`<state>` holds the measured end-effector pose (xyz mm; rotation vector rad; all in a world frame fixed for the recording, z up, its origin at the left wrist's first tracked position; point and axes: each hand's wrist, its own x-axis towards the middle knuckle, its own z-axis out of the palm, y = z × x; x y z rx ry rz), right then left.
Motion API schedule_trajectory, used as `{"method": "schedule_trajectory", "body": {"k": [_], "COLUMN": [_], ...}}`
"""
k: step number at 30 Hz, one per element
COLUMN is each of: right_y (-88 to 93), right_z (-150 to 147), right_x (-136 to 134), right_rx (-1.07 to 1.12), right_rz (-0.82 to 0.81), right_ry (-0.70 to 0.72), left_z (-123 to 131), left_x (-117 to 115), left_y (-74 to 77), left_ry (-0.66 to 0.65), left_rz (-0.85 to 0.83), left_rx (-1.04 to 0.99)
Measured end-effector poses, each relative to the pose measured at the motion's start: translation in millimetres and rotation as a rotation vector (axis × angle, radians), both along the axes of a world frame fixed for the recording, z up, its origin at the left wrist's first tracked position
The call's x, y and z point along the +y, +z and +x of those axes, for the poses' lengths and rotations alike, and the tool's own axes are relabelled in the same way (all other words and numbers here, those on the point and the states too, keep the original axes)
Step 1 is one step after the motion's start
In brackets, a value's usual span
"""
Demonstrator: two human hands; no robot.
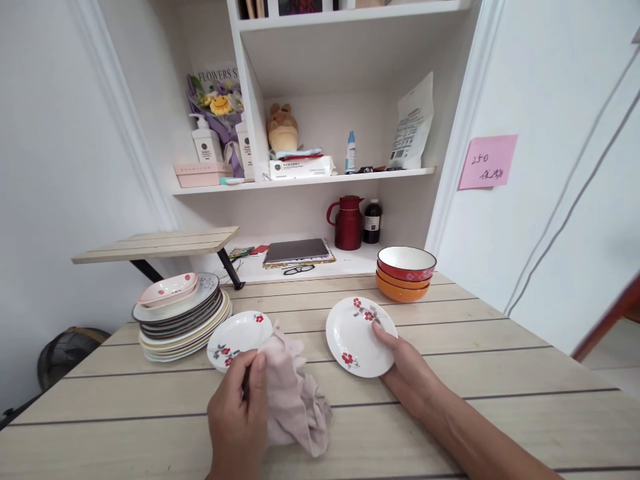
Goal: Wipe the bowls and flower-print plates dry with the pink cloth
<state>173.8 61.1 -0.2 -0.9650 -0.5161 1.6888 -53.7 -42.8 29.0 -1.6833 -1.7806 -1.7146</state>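
Observation:
Pinched in my left hand (239, 407) is a crumpled pinkish cloth (297, 400) that hangs down over the table. My right hand (403, 367) grips a small white plate (355, 340) with red flowers by its right edge, thumb on top and fingers underneath. A matching flowered plate (237, 333) lies on the table behind my left hand, its right edge partly covered by the cloth. At the left rises a stack of plates (183, 327), topped by a pink-spotted oval dish (169, 289). Several nested bowls (406, 273), red above orange, stand behind my right hand.
A raised wooden stand (157, 243) on black legs is at the back left. Behind the wooden table (450, 427), a white shelf holds a laptop (295, 250), glasses (299, 269), a red jug (349, 223) and a dark bottle (373, 221). A pink note (487, 162) hangs on the right wall.

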Motion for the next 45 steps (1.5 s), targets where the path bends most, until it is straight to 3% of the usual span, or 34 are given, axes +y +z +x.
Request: {"method": "schedule_trajectory", "body": {"k": [6, 12, 18, 23, 26, 28, 31, 34, 40, 43, 45], "right_y": [6.4, 8.1, 7.2, 9.6, 14.4, 17.0, 18.1, 16.0, 10.8, 10.8, 11.3], "right_z": [-8.5, -23.1, -21.1, -15.1, -4.9, 3.3, 12.1, 13.2, 8.9, 11.2, 13.2], "right_x": [-9.5, -28.8, -22.5, -10.1, -1.3, 5.0, 12.5, 15.0, 14.0, 16.0, 17.7], "right_rx": [0.044, 0.092, 0.221, 0.272, 0.278, 0.295, 0.295, 0.274, 0.246, 0.242, 0.237], "right_rz": [-0.036, 0.011, -0.039, -0.118, -0.11, -0.092, -0.086, -0.118, -0.161, -0.154, -0.155], "right_ry": [0.015, 0.221, 0.209, 0.009, -0.145, -0.259, -0.4, -0.43, -0.456, -0.473, -0.476], "left_z": [2.3, 16.7, 40.7, 45.7, 41.3, 31.9, 10.1, -7.8, -2.9, 5.4, 10.5], "left_x": [1.5, 11.7, 27.9, 39.2, 34.7, 29.8, 24.4, 19.5, 11.3, 30.9, 52.6], "left_y": [-3.0, 3.7, 32.2, 59.1, 50.7, 35.4, 13.1, 2.8, 0.8, 9.2, 16.7], "left_ry": [-0.042, -0.225, -0.341, -0.286, -0.302, -0.317, -0.152, -0.028, -0.178, -0.176, -0.139], "left_rz": [-0.165, -0.268, -0.314, -0.087, -0.091, -0.17, -0.129, -0.079, -0.096, -0.208, -0.368], "left_rx": [-0.136, -0.124, -0.181, -0.371, -0.296, -0.091, -0.019, 0.023, 0.439, 0.504, 0.526]}}
